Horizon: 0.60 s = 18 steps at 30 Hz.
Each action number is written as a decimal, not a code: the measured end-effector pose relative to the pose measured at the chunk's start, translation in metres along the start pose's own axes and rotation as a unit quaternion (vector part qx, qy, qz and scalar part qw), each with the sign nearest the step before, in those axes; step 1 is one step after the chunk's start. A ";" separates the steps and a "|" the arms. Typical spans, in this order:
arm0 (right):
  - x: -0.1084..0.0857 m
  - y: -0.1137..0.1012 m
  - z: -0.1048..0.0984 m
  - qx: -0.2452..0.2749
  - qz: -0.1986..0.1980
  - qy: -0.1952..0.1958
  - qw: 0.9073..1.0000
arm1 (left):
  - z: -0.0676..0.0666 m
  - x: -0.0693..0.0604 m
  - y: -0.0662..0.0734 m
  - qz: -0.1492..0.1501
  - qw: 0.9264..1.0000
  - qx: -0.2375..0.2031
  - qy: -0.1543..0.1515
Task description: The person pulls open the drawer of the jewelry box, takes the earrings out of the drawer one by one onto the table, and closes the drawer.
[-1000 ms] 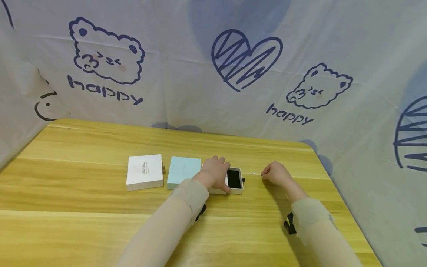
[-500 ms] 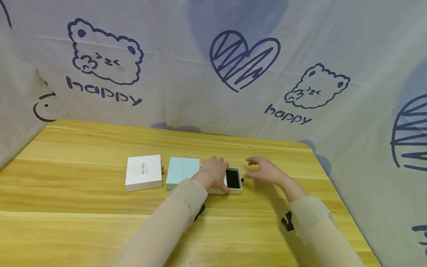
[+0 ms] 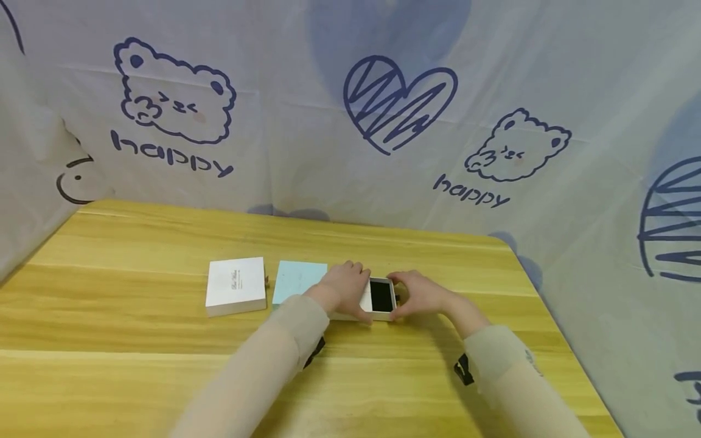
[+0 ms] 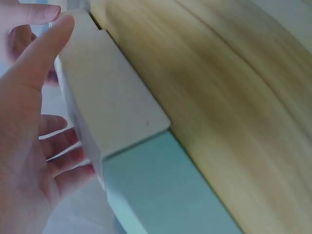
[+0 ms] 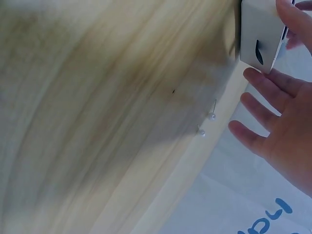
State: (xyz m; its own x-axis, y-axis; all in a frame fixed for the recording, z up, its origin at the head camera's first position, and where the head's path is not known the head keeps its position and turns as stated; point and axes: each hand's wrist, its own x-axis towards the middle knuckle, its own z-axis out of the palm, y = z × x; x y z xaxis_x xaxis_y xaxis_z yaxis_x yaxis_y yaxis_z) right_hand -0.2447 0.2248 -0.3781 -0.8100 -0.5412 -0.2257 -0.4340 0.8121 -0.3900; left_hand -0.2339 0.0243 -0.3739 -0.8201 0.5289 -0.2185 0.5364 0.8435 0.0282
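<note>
A white drawer-style jewelry box (image 4: 107, 87) lies on the table with its drawer (image 3: 382, 296) partly out, showing a black lining. My left hand (image 3: 342, 291) grips the outer sleeve from above, thumb on the near side, fingers over the far side. At the drawer's right end, my right hand (image 3: 418, 295) holds it between thumb and index finger at opposite corners. A dark pull tab (image 5: 259, 52) sticks out of that end. Two pearl stud earrings (image 5: 212, 116) lie on the wood beside the right hand in the right wrist view; the head view does not show them.
Against the left end of the held box stands a light blue box (image 3: 296, 277). Farther left is another white box (image 3: 235, 285) with printed lettering and a small brown tab. A patterned white cloth (image 3: 306, 134) hangs behind the wooden table (image 3: 137, 377).
My right hand has moved left from beside the earrings, spread its fingers, and taken hold of the drawer's end. The left hand stays on the box.
</note>
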 end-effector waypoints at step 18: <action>-0.001 0.001 -0.001 0.008 0.013 -0.011 1.000 | 0.000 -0.012 -0.019 -0.012 0.999 -0.029 -0.007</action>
State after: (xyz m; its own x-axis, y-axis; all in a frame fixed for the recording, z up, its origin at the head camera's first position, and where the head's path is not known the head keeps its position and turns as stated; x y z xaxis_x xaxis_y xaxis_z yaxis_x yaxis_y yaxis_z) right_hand -0.2450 0.2261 -0.3776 -0.8125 -0.5243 -0.2550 -0.4059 0.8226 -0.3981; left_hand -0.2342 0.0017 -0.3715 -0.8292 0.5077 -0.2336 0.5044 0.8599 0.0785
